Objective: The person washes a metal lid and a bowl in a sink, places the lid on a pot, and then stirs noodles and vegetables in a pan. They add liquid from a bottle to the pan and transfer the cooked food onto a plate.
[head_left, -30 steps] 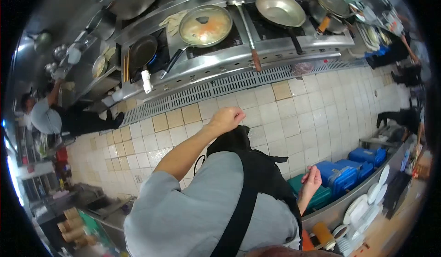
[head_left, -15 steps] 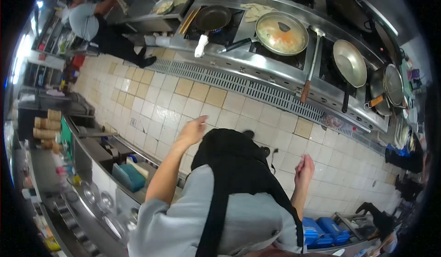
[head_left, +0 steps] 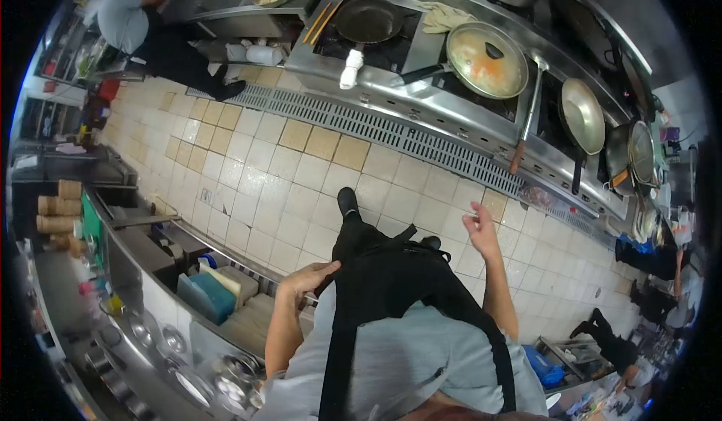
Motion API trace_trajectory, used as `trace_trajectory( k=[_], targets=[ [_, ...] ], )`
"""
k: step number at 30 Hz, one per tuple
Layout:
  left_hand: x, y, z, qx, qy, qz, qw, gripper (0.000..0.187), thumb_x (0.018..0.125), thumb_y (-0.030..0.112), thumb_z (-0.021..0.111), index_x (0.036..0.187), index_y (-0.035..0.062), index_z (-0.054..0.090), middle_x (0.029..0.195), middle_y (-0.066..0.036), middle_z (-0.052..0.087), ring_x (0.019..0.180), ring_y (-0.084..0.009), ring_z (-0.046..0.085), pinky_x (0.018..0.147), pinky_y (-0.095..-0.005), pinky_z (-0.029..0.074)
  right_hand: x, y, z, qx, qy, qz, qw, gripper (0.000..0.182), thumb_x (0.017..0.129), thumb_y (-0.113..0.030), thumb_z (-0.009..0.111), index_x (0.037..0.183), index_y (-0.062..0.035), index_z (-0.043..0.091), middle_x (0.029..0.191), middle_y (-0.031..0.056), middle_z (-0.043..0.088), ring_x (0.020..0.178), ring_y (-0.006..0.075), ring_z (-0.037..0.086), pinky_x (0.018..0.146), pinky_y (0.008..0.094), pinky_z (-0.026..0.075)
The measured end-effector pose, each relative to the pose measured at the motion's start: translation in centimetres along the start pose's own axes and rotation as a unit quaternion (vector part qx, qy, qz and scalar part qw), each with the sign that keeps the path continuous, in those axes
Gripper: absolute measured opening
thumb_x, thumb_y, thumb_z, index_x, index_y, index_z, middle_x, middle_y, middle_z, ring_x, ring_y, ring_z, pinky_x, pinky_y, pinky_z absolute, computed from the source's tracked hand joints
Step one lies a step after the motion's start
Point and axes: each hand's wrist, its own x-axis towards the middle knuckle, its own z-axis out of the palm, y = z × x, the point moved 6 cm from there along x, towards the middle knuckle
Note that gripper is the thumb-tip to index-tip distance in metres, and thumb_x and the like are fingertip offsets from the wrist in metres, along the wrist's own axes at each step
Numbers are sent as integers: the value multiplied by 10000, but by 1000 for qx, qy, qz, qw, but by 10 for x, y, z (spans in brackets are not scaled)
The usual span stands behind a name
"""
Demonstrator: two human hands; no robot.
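Observation:
My left hand (head_left: 310, 280) hangs beside the black apron (head_left: 398, 278) at my hip, its fingers stretched out and nothing visible in them. In front of my right side, my right hand (head_left: 480, 227) is raised over the tiled floor with fingers apart and empty. Ahead of me is the stove (head_left: 421, 113). On it sit a dark frying pan (head_left: 368, 19) with a white-wrapped handle and a pan under a glass lid (head_left: 489, 64). A long-handled utensil with a wooden grip (head_left: 519, 154) lies between that pan and a bare metal pan (head_left: 583, 116). Neither hand touches the cookware.
A floor drain grate (head_left: 376, 131) runs along the stove. Chopsticks (head_left: 322, 22) and a cloth (head_left: 445, 17) lie on the stove. To the left stands a steel counter (head_left: 143, 259) with bowls. A co-worker (head_left: 124, 19) stands far left; several people are at right.
My left hand has come back and down to my hip, while my right hand has swung forward. One shoe has stepped out ahead, and the stove sits slightly further right in view.

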Motion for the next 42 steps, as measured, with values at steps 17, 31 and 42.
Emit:
trace_trajectory(
  k=[17, 31, 42],
  targets=[
    [33, 288, -330, 73, 295, 352, 885, 432, 975, 192, 627, 1317, -67, 575, 1068, -117, 700, 966, -152, 637, 837, -272, 501, 88, -97, 140, -48, -112, 50, 991, 365, 961, -215, 642, 1254, -3, 595, 1099, 169, 705, 927, 263, 700, 798, 356, 553],
    [109, 441, -450, -325, 253, 362, 836, 283, 995, 175, 617, 1221, 16, 556, 1002, -69, 648, 906, -165, 652, 799, -315, 581, 171, -28, 153, -6, -114, 143, 983, 381, 960, -242, 645, 1257, -6, 611, 1074, 173, 715, 926, 251, 702, 806, 353, 548],
    [251, 597, -624, -310, 134, 325, 883, 460, 933, 89, 641, 1330, 3, 426, 1177, -163, 598, 976, -250, 648, 812, -396, 606, 120, -139, 107, 108, 188, 338, 916, 428, 1009, -276, 593, 1365, -46, 537, 1147, 84, 660, 953, 165, 646, 758, 317, 539]
  ],
)
